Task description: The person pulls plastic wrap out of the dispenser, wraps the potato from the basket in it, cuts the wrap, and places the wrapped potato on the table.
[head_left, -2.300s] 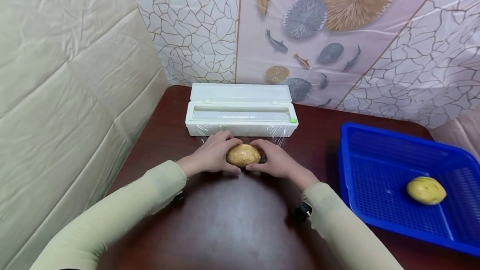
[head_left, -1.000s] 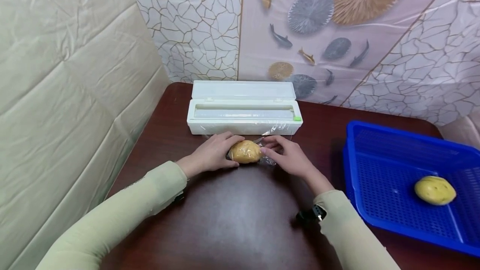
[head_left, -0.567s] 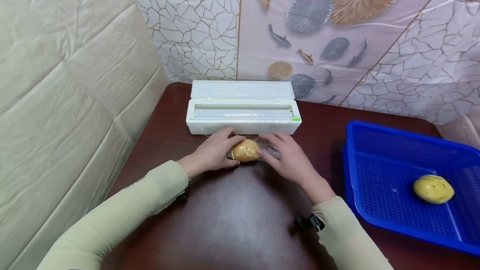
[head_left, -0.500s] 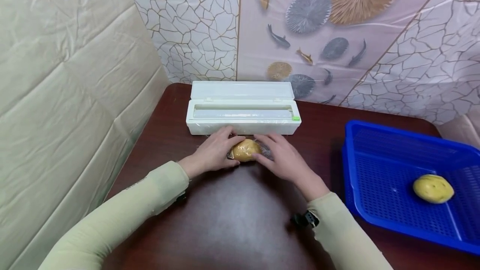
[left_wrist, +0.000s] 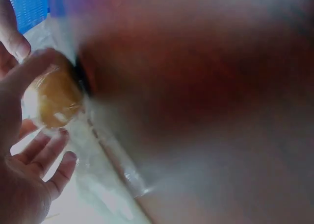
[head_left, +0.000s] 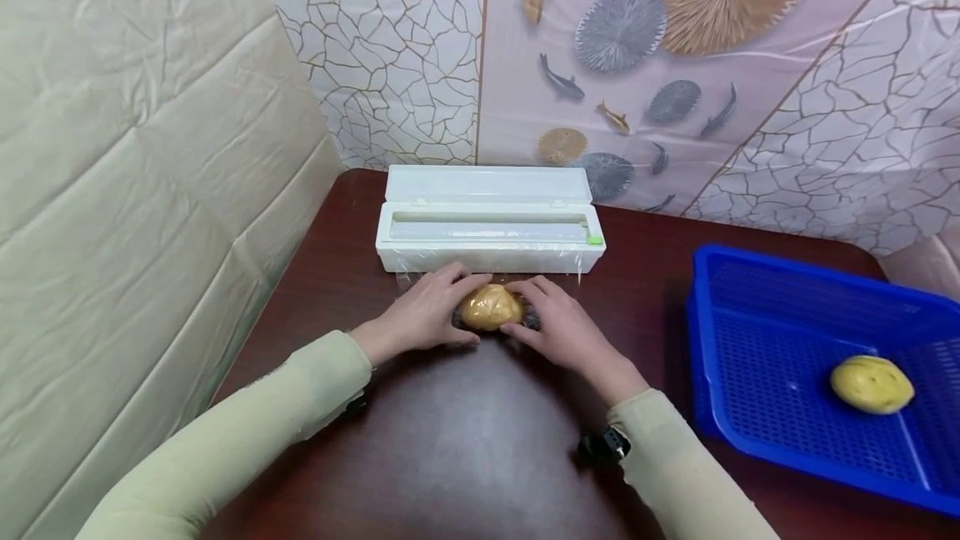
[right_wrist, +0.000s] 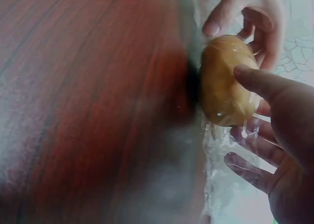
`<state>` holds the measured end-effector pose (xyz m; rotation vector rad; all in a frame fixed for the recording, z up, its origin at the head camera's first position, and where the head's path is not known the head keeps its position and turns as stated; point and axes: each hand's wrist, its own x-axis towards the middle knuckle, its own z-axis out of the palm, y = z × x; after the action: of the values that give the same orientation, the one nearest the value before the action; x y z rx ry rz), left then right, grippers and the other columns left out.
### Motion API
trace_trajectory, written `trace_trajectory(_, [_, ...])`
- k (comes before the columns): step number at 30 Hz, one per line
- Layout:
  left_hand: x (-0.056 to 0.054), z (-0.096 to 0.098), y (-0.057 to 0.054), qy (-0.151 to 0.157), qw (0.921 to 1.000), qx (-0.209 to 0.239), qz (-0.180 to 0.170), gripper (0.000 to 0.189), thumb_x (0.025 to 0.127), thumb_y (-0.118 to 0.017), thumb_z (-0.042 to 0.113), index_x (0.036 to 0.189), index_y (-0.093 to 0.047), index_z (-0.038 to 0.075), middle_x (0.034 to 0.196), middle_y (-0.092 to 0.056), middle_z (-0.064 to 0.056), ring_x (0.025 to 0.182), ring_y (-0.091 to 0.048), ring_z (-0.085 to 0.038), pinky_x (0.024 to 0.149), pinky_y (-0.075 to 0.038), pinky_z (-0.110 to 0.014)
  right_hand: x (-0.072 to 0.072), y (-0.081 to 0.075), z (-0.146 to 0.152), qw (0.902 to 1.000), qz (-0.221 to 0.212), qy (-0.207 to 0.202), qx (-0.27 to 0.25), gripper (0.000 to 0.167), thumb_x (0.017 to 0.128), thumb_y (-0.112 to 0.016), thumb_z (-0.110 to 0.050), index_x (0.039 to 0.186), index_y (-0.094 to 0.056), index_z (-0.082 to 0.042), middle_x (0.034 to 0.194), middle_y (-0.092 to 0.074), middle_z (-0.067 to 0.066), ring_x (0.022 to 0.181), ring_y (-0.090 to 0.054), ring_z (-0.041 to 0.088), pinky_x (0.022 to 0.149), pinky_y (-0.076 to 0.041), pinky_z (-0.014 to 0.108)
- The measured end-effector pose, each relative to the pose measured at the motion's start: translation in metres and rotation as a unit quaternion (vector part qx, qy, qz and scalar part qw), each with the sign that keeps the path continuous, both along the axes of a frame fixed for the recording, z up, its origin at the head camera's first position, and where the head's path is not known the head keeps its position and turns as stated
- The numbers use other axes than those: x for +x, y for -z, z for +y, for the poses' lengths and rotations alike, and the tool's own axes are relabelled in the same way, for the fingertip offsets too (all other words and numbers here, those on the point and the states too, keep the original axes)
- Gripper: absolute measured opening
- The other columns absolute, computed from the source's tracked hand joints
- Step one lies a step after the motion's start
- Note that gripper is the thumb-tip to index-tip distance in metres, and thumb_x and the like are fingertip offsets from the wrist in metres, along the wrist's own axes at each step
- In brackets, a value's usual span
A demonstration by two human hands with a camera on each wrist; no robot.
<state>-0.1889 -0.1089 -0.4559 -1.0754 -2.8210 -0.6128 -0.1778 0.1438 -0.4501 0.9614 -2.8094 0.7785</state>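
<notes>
A yellow-brown potato (head_left: 491,307) wrapped in shiny cling film lies on the dark table in front of the film dispenser (head_left: 487,259). My left hand (head_left: 423,311) holds its left end between thumb and fingers. At the right end, my right hand (head_left: 562,327) has its thumb on the near side and fingers on the far side. The right wrist view shows the right thumb pressing the potato (right_wrist: 225,89), with clear film (right_wrist: 213,170) spread over the fingers. In the left wrist view the potato (left_wrist: 59,99) sits beyond the left thumb; its underside is hidden.
The white dispenser stands with its lid (head_left: 487,184) up and a film roll (head_left: 487,231) inside; film hangs over its front. To the right is a blue basket (head_left: 705,340) holding another potato (head_left: 872,384). A beige padded wall (head_left: 150,215) borders the left.
My right hand was lifted off to the right at the loose film; it has since moved left onto the potato's right end. My left hand stays around the left end.
</notes>
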Motion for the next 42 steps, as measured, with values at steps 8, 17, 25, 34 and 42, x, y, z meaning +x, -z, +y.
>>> trace_trajectory(8, [-0.003, 0.002, -0.018, 0.0, 0.9989, -0.044, 0.013, 0.06, 0.089, -0.083, 0.056, 0.131, -0.074, 0.013, 0.112, -0.064, -0.003, 0.103, -0.058, -0.023, 0.09, -0.048, -0.044, -0.001, -0.011, 0.002, 0.9979, -0.034, 0.019, -0.053, 0.05, 0.096, -0.082, -0.024, 0.137, -0.065, 0.0, 0.127, -0.072, 0.015, 0.11, -0.074, 0.031, 0.096, -0.057, 0.05])
trace_trajectory(17, [-0.005, 0.002, -0.023, 0.001, 0.9983, -0.054, 0.024, 0.044, 0.095, -0.077, 0.052, 0.122, -0.075, 0.016, 0.112, -0.06, -0.002, 0.102, -0.057, -0.021, 0.091, -0.047, -0.044, -0.005, -0.015, 0.013, 0.9949, 0.001, 0.065, -0.078, 0.051, 0.095, -0.083, -0.025, 0.137, -0.066, -0.001, 0.126, -0.071, 0.017, 0.12, -0.066, 0.036, 0.103, -0.051, 0.053])
trace_trajectory(25, [-0.004, 0.002, -0.022, 0.0, 0.9985, -0.049, 0.024, 0.043, 0.095, -0.077, 0.05, 0.12, -0.076, 0.014, 0.104, -0.059, 0.0, 0.095, -0.057, -0.019, 0.094, -0.047, -0.047, -0.012, -0.016, 0.025, 0.9819, -0.006, 0.132, -0.136, 0.057, 0.095, -0.083, -0.024, 0.143, -0.061, 0.0, 0.132, -0.061, 0.024, 0.122, -0.056, 0.041, 0.105, -0.045, 0.055])
trace_trajectory(34, [-0.008, 0.006, -0.027, 0.003, 0.9987, -0.043, 0.026, 0.044, 0.099, -0.073, 0.048, 0.125, -0.075, 0.013, 0.116, -0.067, -0.004, 0.105, -0.064, -0.021, 0.096, -0.05, -0.047, -0.025, -0.009, 0.035, 0.9616, 0.034, 0.196, -0.189, 0.064, 0.095, -0.081, -0.021, 0.149, -0.054, 0.001, 0.145, -0.049, 0.028, 0.127, -0.042, 0.046, 0.105, -0.036, 0.057])
trace_trajectory(42, [-0.027, 0.028, -0.053, -0.01, 0.9974, -0.063, 0.032, 0.045, 0.1, -0.074, 0.045, 0.132, -0.073, 0.013, 0.117, -0.067, -0.005, 0.099, -0.062, -0.019, 0.087, -0.051, -0.042, -0.041, 0.003, 0.04, 0.9396, 0.019, 0.255, -0.228, 0.073, 0.096, -0.08, -0.023, 0.155, -0.046, 0.003, 0.159, -0.036, 0.028, 0.141, -0.031, 0.047, 0.116, -0.029, 0.06])
